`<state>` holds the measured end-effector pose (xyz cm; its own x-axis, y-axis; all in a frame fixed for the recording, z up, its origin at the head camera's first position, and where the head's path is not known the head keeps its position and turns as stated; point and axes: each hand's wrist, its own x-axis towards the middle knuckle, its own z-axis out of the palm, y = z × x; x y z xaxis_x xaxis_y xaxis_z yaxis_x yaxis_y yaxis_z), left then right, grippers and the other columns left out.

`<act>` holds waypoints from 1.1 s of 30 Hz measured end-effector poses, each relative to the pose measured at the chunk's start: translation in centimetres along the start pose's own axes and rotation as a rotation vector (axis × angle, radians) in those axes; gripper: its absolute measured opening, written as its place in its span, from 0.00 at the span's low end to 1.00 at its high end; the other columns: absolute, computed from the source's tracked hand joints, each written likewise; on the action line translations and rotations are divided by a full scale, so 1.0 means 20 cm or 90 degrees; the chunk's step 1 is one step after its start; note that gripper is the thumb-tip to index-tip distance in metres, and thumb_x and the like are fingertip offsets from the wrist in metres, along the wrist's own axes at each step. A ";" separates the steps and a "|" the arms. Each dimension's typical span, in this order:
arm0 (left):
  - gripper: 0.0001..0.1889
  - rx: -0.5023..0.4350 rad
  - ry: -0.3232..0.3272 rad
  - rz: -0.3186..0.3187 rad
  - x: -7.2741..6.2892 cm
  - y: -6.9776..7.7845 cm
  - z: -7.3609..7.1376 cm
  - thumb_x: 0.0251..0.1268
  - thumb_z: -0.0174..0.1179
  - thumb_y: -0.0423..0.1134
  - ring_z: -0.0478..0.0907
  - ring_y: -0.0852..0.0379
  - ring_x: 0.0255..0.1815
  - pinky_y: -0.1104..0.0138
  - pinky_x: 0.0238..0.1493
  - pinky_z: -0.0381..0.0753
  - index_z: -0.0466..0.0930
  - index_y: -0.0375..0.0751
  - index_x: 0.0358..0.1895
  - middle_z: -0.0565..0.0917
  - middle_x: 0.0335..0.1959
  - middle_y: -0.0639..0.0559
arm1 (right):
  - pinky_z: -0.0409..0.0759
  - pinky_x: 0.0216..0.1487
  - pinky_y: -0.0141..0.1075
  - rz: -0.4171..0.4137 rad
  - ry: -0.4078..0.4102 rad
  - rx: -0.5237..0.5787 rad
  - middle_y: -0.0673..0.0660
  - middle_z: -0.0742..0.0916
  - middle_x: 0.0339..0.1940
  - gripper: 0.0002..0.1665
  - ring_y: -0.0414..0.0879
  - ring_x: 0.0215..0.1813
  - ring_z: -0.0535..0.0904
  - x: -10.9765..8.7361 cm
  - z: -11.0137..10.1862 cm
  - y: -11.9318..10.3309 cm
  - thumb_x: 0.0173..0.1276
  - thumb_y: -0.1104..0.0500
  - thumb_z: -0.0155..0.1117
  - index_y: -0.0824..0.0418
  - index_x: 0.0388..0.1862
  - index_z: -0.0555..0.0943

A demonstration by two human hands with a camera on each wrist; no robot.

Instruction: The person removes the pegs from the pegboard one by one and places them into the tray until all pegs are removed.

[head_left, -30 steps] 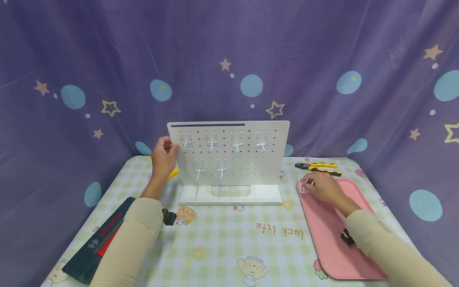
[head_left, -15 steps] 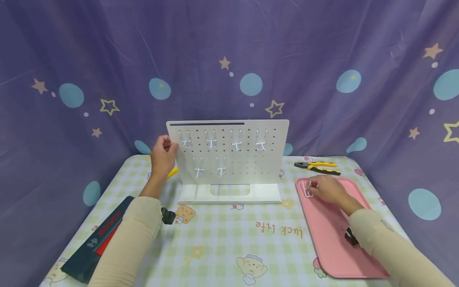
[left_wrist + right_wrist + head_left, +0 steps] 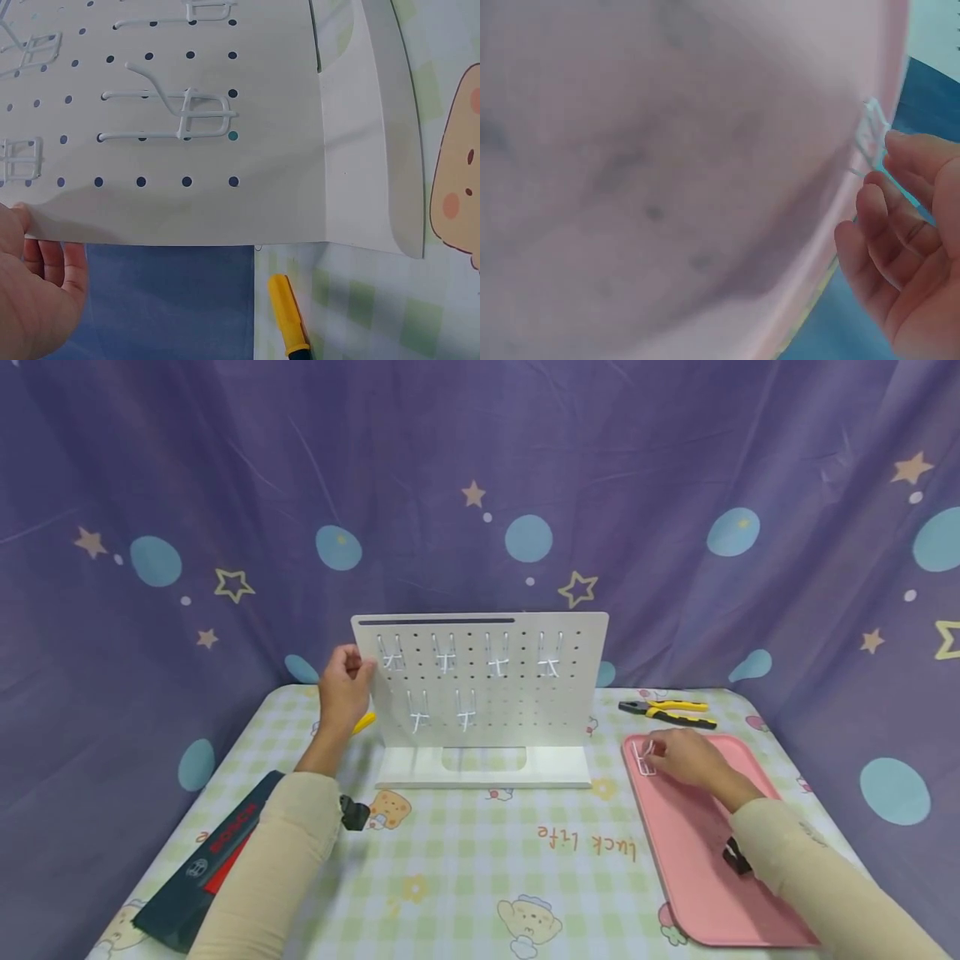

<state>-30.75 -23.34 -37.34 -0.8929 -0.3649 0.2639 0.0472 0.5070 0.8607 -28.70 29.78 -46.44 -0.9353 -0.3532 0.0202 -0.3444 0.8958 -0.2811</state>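
A white pegboard [image 3: 510, 702] stands upright on its base, with several white wire hooks [image 3: 467, 710] hung in two rows. My left hand [image 3: 343, 697] grips the board's left edge; in the left wrist view the thumb lies on the front and the curled fingers are behind the edge. Over the far left corner of the pink tray [image 3: 697, 868], my right hand [image 3: 684, 757] pinches another white wire hook [image 3: 642, 767]. In the right wrist view this hook [image 3: 868, 135] is between thumb and fingertips near the tray's rim; whether it touches the tray I cannot tell.
Yellow-and-black pliers [image 3: 667, 710] lie behind the tray. A dark green Bosch pouch [image 3: 217, 852] lies at the left, partly under my left forearm. A yellow-handled tool [image 3: 285, 311] lies beside the board, mostly hidden in the head view. A purple curtain [image 3: 420, 485] hangs behind the table.
My right hand has moved slightly right and nearer with the hook, from the tray's far left rim to inside its corner. The left hand has kept its grip on the board.
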 end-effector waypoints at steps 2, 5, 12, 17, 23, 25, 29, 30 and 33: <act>0.15 -0.002 -0.001 0.001 0.00 0.00 0.00 0.79 0.53 0.45 0.74 0.46 0.55 0.54 0.65 0.78 0.70 0.40 0.58 0.77 0.52 0.41 | 0.80 0.37 0.42 -0.002 -0.010 0.008 0.48 0.87 0.32 0.08 0.39 0.32 0.79 -0.01 -0.03 -0.01 0.69 0.54 0.67 0.54 0.44 0.86; 0.14 -0.004 0.004 0.011 0.00 -0.01 0.01 0.79 0.53 0.44 0.75 0.45 0.54 0.54 0.65 0.78 0.71 0.39 0.57 0.77 0.51 0.40 | 0.80 0.34 0.40 -0.013 -0.005 0.011 0.49 0.88 0.34 0.14 0.38 0.31 0.79 -0.03 -0.09 -0.03 0.69 0.54 0.67 0.58 0.51 0.86; 0.15 -0.001 0.001 0.015 0.01 -0.01 0.01 0.79 0.53 0.45 0.74 0.45 0.54 0.54 0.65 0.78 0.71 0.40 0.58 0.77 0.52 0.40 | 0.80 0.32 0.40 -0.080 0.095 -0.005 0.50 0.88 0.33 0.15 0.41 0.31 0.81 -0.05 -0.19 -0.13 0.64 0.58 0.72 0.59 0.49 0.86; 0.14 0.001 0.005 0.018 0.01 -0.01 0.00 0.78 0.54 0.44 0.75 0.45 0.54 0.54 0.64 0.78 0.71 0.39 0.57 0.77 0.51 0.40 | 0.79 0.33 0.39 -0.113 0.166 0.003 0.50 0.88 0.34 0.14 0.42 0.33 0.81 -0.02 -0.21 -0.26 0.64 0.58 0.72 0.57 0.49 0.86; 0.14 0.004 0.009 0.019 0.00 -0.01 0.00 0.78 0.54 0.44 0.75 0.45 0.53 0.55 0.63 0.78 0.71 0.38 0.56 0.78 0.51 0.40 | 0.83 0.36 0.43 -0.143 0.246 0.021 0.51 0.89 0.33 0.12 0.44 0.34 0.84 0.06 -0.15 -0.45 0.63 0.59 0.73 0.58 0.46 0.87; 0.14 0.002 0.013 0.019 0.00 -0.02 0.00 0.78 0.54 0.43 0.75 0.45 0.53 0.55 0.63 0.78 0.72 0.38 0.56 0.77 0.50 0.40 | 0.83 0.36 0.42 -0.150 0.259 0.024 0.51 0.89 0.33 0.12 0.44 0.34 0.84 0.10 -0.12 -0.52 0.63 0.59 0.73 0.58 0.46 0.87; 0.13 -0.001 0.012 0.019 0.00 -0.02 -0.01 0.78 0.54 0.42 0.74 0.45 0.53 0.55 0.62 0.78 0.72 0.38 0.56 0.77 0.50 0.40 | 0.82 0.34 0.39 -0.162 0.273 0.035 0.51 0.88 0.32 0.12 0.44 0.33 0.84 0.17 -0.05 -0.65 0.63 0.58 0.73 0.57 0.45 0.87; 0.13 -0.001 0.011 0.021 0.00 -0.02 -0.01 0.78 0.54 0.42 0.74 0.45 0.52 0.55 0.62 0.78 0.72 0.38 0.56 0.77 0.50 0.40 | 0.82 0.34 0.39 -0.162 0.277 0.039 0.51 0.88 0.32 0.12 0.45 0.34 0.84 0.19 -0.03 -0.68 0.63 0.58 0.73 0.57 0.45 0.87; 0.14 0.001 0.009 0.026 0.00 -0.02 0.00 0.78 0.54 0.42 0.75 0.45 0.52 0.55 0.61 0.78 0.72 0.38 0.56 0.77 0.50 0.40 | 0.82 0.34 0.39 -0.159 0.291 0.052 0.51 0.88 0.32 0.11 0.45 0.34 0.84 0.25 0.02 -0.77 0.63 0.57 0.73 0.56 0.45 0.87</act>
<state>-30.80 -23.59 -37.59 -0.8835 -0.3555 0.3051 0.0825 0.5229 0.8484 -27.98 14.22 -42.42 -0.7719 -0.3828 0.5075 -0.5705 0.7694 -0.2873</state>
